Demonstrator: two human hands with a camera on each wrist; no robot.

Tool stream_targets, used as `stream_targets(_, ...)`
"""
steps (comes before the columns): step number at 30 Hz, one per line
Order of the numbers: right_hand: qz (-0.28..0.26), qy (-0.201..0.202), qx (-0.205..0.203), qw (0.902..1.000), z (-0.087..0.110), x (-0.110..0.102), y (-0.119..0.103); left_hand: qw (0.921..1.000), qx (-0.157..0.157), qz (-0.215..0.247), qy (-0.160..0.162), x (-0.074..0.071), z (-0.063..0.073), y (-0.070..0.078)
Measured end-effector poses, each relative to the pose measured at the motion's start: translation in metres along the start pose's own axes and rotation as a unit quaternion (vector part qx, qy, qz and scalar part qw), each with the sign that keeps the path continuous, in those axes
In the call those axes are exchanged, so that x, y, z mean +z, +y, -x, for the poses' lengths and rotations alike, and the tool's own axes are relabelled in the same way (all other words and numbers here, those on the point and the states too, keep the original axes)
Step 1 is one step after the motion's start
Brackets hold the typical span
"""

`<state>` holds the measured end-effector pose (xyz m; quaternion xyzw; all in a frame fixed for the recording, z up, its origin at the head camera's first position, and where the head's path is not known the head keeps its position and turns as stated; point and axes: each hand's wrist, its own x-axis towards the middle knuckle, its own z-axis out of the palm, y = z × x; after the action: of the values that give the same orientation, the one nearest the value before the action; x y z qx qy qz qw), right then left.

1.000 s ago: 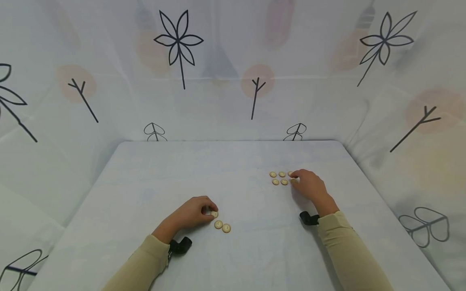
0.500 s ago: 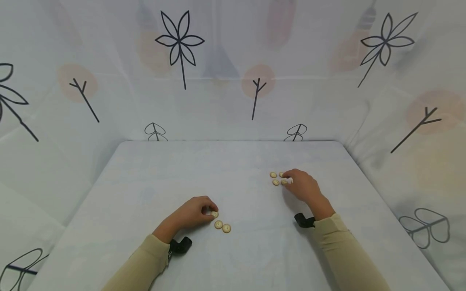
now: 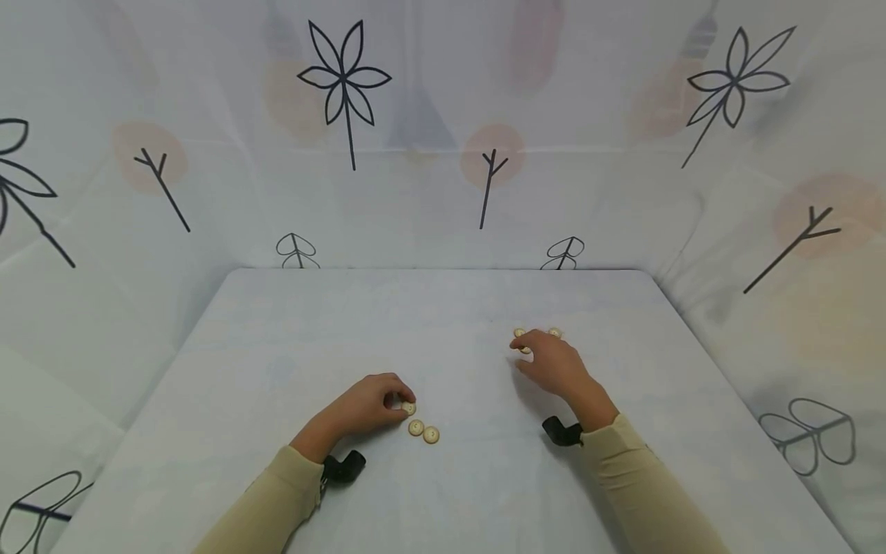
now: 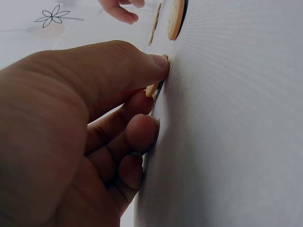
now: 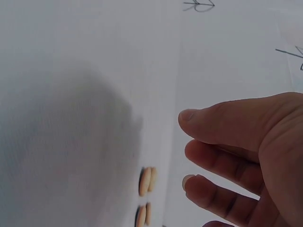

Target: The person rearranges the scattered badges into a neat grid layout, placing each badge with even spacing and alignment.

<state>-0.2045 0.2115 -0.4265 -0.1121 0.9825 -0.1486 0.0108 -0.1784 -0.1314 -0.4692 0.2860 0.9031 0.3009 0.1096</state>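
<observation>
My left hand (image 3: pixel 365 402) pinches a round, pale wooden button (image 3: pixel 410 408) at the tabletop, thumb on one side and fingertips on the other. Two similar buttons, one nearer (image 3: pixel 416 428) and one farther right (image 3: pixel 432 435), lie just beside it. Over a small group of buttons toward the back right hovers my right hand (image 3: pixel 552 365); its thumb and fingers are apart, holding nothing. Of that group, one button (image 3: pixel 555 332) shows behind the knuckles and another (image 3: pixel 519 332) by the fingertips; the hand covers others. The right wrist view shows several buttons (image 5: pixel 147 181) below the fingers.
A white cloth covers the table (image 3: pixel 332 323), whose far edge meets a patterned curtain (image 3: pixel 415 192). Curtain also hangs along both sides. Each wrist carries a black camera, one on the left (image 3: pixel 344 468) and one on the right (image 3: pixel 562 432).
My right hand has moved left across the button group and slightly toward me, uncovering a button at the back right. My left hand has stayed in place on its button.
</observation>
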Motion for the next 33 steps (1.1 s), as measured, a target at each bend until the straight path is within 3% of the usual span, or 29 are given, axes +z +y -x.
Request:
stream_targets(12, -0.021, -0.026, -0.036, 0.9988, 0.001, 0.012, -0.027, 1.0, -0.001, -0.003, -0.001, -0.001, 0.001, 0.002)
stream_targets(22, -0.025, -0.06, -0.031, 0.9974, 0.002, 0.028, -0.047, 0.9999, -0.011, 0.001, -0.006, -0.001, 0.0, 0.003)
stream_targets(33, -0.026, -0.075, -0.078, 0.9938, 0.009, 0.034, -0.069, 0.9999, -0.01, -0.01, -0.004, -0.001, -0.002, 0.003)
